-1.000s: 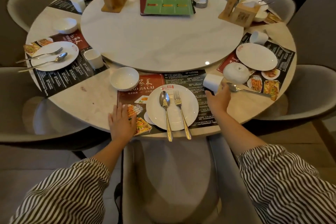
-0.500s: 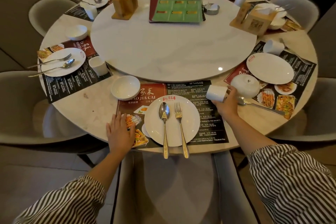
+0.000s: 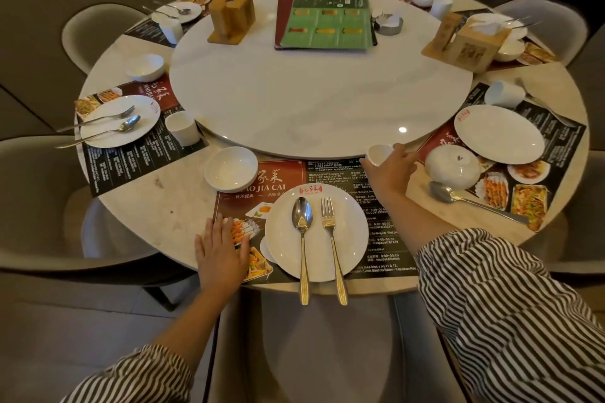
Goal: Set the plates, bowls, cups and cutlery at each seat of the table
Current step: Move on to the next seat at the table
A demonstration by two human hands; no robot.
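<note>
At the near seat a white plate lies on a dark placemat, with a spoon and a fork across it. A white bowl stands at the mat's far left corner. My right hand is shut on a white cup, upright at the mat's far right corner beside the turntable's edge. My left hand rests flat on the mat's left edge. At the seat to the right are a plate, an upturned bowl, a spoon and a tipped cup.
A marble turntable fills the table's middle, carrying menus, a wooden holder, a tissue box and a metal dish. The left seat has plate and cup. Grey chairs ring the table.
My right hand has carried the cup away from me and turned it upright at the mat's far right corner. My left hand has stayed on the mat.
</note>
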